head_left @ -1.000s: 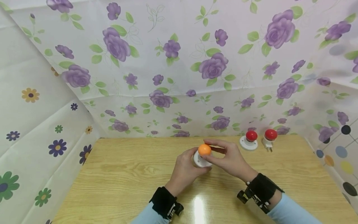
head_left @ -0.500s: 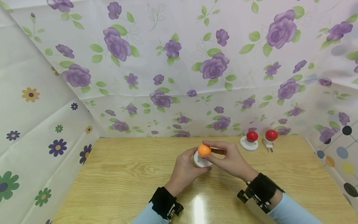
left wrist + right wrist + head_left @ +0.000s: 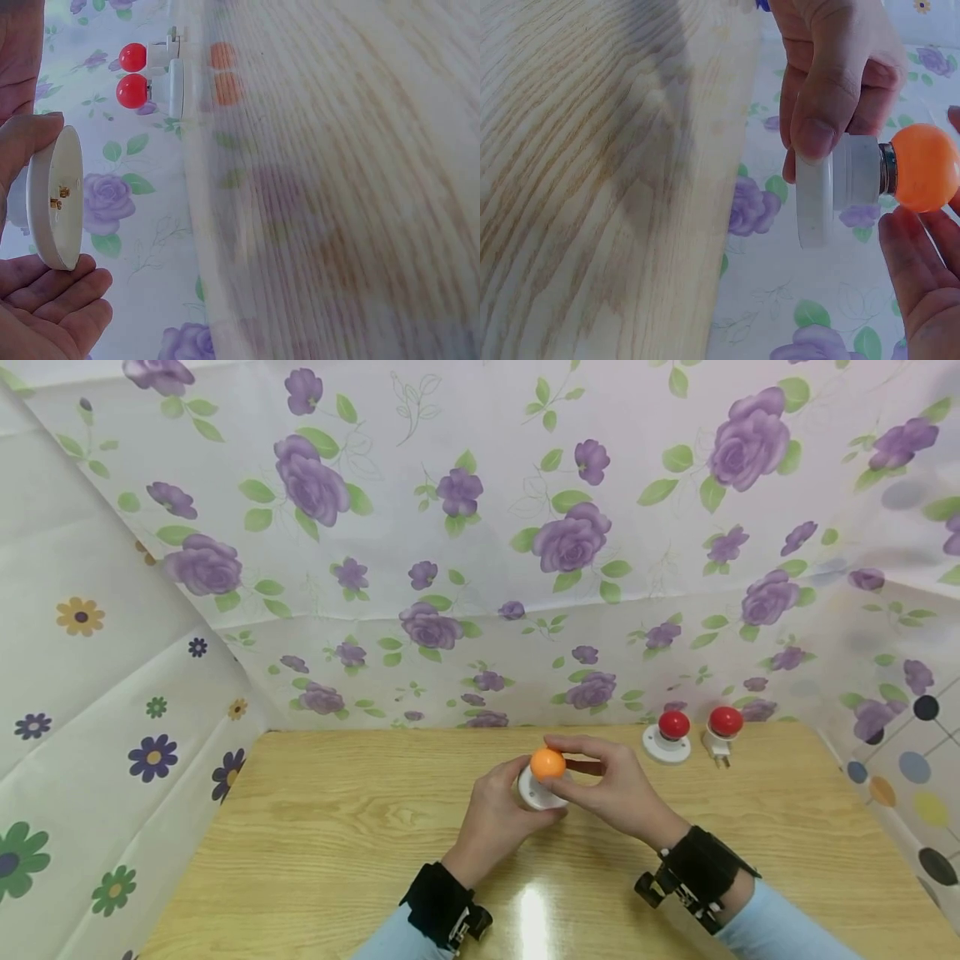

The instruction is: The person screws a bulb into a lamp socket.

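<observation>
My left hand (image 3: 497, 806) grips a white round lamp socket (image 3: 815, 199) by the rim of its base, thumb on one side and fingers on the other. An orange light bulb (image 3: 548, 765) sits at the socket's mouth, a band of its metal screw cap (image 3: 887, 169) showing between glass and socket. My right hand (image 3: 618, 787) pinches the bulb between thumb and fingers. In the left wrist view the base's hollow underside faces the table, with brass screws (image 3: 58, 199) inside. Socket and bulb are held up off the wood.
At the back right of the wooden table (image 3: 337, 827) stands a red bulb (image 3: 674, 724) in a round white socket (image 3: 667, 746). Beside it is another red bulb (image 3: 726, 721) in a white plug-in socket (image 3: 717, 745). A flowered cloth (image 3: 360, 643) hangs behind the table.
My right thumb has shifted slightly over the bulb, out and back. The left hand and the socket stay almost still.
</observation>
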`<state>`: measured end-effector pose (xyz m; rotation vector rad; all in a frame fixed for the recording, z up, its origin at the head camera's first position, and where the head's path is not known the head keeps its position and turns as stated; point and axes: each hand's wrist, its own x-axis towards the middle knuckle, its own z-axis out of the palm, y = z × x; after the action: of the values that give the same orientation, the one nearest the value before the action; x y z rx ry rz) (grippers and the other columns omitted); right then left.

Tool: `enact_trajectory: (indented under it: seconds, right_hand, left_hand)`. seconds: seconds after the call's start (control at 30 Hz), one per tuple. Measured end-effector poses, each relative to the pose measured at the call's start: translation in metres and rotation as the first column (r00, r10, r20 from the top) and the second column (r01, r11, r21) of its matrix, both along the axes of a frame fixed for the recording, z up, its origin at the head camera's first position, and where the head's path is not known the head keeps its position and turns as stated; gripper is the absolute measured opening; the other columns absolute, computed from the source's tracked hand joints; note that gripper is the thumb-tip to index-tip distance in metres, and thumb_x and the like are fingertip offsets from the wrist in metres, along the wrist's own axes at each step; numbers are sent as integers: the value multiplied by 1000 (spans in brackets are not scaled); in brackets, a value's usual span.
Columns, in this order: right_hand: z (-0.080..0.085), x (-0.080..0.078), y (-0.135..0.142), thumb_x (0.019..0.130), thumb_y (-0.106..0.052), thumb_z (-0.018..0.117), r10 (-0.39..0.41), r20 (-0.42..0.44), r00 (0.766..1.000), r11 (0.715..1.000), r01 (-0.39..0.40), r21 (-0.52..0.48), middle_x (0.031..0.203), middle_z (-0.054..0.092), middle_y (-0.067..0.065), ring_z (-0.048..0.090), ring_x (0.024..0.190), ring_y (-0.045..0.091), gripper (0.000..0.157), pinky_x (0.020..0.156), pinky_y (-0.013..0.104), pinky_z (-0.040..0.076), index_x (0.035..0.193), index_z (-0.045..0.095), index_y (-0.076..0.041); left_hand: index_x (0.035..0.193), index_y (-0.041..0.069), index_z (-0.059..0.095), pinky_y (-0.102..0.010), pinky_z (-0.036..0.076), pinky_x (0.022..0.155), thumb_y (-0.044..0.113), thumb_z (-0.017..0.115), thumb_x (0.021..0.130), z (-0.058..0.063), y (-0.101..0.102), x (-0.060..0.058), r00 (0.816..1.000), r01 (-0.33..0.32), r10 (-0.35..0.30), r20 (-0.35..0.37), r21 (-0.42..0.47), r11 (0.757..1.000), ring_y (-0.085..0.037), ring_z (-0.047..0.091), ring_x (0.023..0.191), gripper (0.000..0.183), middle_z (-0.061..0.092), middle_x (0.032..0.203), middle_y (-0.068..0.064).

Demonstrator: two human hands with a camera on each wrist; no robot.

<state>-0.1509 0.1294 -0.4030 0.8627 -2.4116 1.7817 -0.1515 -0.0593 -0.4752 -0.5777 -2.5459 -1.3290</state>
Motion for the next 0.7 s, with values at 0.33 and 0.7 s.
enact_trajectory:
  seconds: [0.33, 0.7]
  right_hand:
    - [-12, -9, 5, 87, -16, 66, 85, -16, 996, 995, -84, 45, 136, 47, 0, 43, 123, 17, 48, 93, 38, 41, 133, 51, -15]
    - [-24, -15, 8, 89, -21, 64, 91, -36, 995, 995, -89, 35, 131, 51, -3, 46, 120, 16, 44, 90, 37, 43, 131, 53, -22]
  left_hand:
    - [125, 28, 53, -26, 45, 79, 50, 77, 69, 0, 1, 0, 1000, -2, 2, -17, -16, 1000, -3, 52, 99, 65, 55, 112, 15]
    - [126, 29, 52, -28, 47, 78, 50, 76, 70, 0, 0, 0, 1000, 7, -7, -14, -8, 1000, -3, 52, 99, 64, 55, 113, 15]
